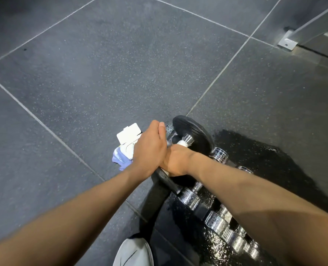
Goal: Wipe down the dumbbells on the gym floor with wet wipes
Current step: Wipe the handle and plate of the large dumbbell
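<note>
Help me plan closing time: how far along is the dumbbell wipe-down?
In hand: the right hand holds a wipe round the handle of the far dumbbell, the left hand over it. The row of dumbbells nearer looks wet, possibly done; which remain I cannot tell. The wipes pack lies open.

single head-worn view (wide-angle), facing forward and down, near the floor [105, 77]

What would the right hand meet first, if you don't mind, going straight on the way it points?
The left hand, which lies directly against it; beyond that, the wet wipes pack, though depth is unclear.
</note>
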